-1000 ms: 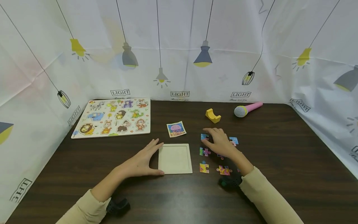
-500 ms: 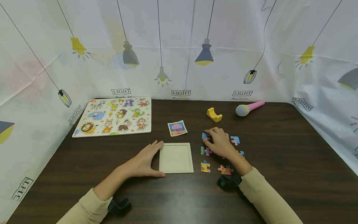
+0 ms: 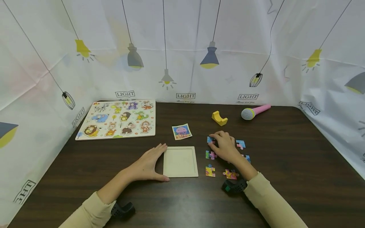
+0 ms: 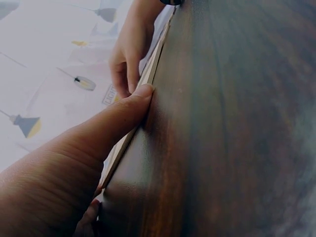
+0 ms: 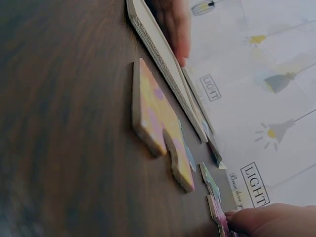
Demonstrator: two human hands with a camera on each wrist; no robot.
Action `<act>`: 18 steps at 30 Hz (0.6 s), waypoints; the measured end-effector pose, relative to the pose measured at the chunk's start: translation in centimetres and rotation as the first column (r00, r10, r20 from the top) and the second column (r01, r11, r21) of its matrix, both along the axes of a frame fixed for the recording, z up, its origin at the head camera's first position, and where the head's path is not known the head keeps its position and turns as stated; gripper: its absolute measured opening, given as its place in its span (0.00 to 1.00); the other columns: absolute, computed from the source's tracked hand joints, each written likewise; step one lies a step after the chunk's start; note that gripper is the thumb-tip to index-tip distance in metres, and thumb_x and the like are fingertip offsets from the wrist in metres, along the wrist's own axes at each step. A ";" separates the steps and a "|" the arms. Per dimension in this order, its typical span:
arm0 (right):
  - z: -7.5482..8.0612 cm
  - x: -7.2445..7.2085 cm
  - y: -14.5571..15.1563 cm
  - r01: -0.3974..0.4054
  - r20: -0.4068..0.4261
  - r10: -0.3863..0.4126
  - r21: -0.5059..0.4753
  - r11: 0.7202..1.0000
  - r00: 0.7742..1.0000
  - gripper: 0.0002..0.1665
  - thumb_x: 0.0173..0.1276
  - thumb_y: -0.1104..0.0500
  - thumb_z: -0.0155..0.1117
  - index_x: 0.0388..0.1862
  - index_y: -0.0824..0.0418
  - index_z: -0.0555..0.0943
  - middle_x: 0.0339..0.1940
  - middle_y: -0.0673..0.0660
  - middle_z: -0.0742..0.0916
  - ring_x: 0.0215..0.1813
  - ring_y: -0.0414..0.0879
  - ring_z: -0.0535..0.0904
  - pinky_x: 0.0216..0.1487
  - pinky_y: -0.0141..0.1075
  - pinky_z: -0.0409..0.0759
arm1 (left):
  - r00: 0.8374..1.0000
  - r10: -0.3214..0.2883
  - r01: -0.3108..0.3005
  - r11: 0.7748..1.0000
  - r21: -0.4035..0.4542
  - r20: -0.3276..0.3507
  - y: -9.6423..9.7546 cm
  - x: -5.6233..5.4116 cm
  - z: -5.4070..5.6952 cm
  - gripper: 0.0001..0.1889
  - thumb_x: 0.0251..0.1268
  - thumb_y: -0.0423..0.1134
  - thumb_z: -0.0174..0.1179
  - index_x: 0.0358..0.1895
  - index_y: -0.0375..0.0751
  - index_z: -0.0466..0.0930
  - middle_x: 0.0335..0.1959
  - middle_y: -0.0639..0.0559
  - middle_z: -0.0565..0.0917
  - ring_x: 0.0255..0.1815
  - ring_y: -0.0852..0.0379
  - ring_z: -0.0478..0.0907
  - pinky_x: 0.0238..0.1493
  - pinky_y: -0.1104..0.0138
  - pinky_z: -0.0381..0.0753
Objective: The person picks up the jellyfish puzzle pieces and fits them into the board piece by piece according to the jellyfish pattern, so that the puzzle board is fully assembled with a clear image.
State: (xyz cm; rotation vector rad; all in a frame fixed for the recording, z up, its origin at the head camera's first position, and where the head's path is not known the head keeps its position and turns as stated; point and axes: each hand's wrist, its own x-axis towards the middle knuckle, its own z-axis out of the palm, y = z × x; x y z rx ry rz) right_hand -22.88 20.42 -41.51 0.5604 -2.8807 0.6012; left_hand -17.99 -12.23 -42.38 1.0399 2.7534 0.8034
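In the head view my left hand (image 3: 148, 163) spans the left side of a pale square puzzle tray (image 3: 181, 161), its fingers fairly straight. The thumb touches the tray's near left corner, also in the left wrist view; the fingertips lie at the far left corner. My right hand (image 3: 225, 146) pinches a blue puzzle piece (image 3: 210, 139) between thumb and index finger, low over the table. Below it lie a green and pink piece (image 3: 211, 155) and a yellow piece (image 3: 210, 171). The right wrist view shows my right thumb (image 5: 266, 219) beyond the yellow piece (image 5: 160, 128).
More pieces, among them a blue one (image 3: 240, 144) and a yellow-pink one (image 3: 230, 174), lie around the right forearm. A jellyfish picture card (image 3: 181, 131), an animal board (image 3: 117, 120), a yellow curved block (image 3: 219, 118) and a toy microphone (image 3: 255, 112) lie farther back. A printed cloth hangs behind.
The right index finger and thumb have drawn closer together around the blue piece. The left hand stays at the tray. The head view has shifted slightly.
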 end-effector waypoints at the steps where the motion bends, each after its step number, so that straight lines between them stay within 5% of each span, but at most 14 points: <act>1: 0.0 0.0 0.0 0.002 -0.003 -0.002 -0.008 1.000 1.000 0.20 0.64 0.55 0.61 0.52 0.64 0.77 0.51 0.64 0.75 0.51 0.59 0.66 0.49 0.57 0.57 | 1.000 0.002 -0.002 1.000 0.001 0.001 0.0 0.0 0.0 0.60 0.39 0.71 0.62 0.71 0.34 0.50 0.71 0.43 0.53 0.72 0.47 0.45 0.66 0.50 0.48; 18: -0.2 -0.1 -0.3 0.071 -0.015 -0.072 -0.071 0.995 0.997 0.16 0.59 0.56 0.67 0.45 0.58 0.78 0.44 0.60 0.81 0.49 0.58 0.69 0.53 0.59 0.51 | 1.000 0.014 -0.013 1.000 -0.016 0.027 0.1 0.0 -0.1 0.59 0.39 0.70 0.63 0.71 0.37 0.49 0.72 0.45 0.52 0.72 0.51 0.44 0.67 0.53 0.46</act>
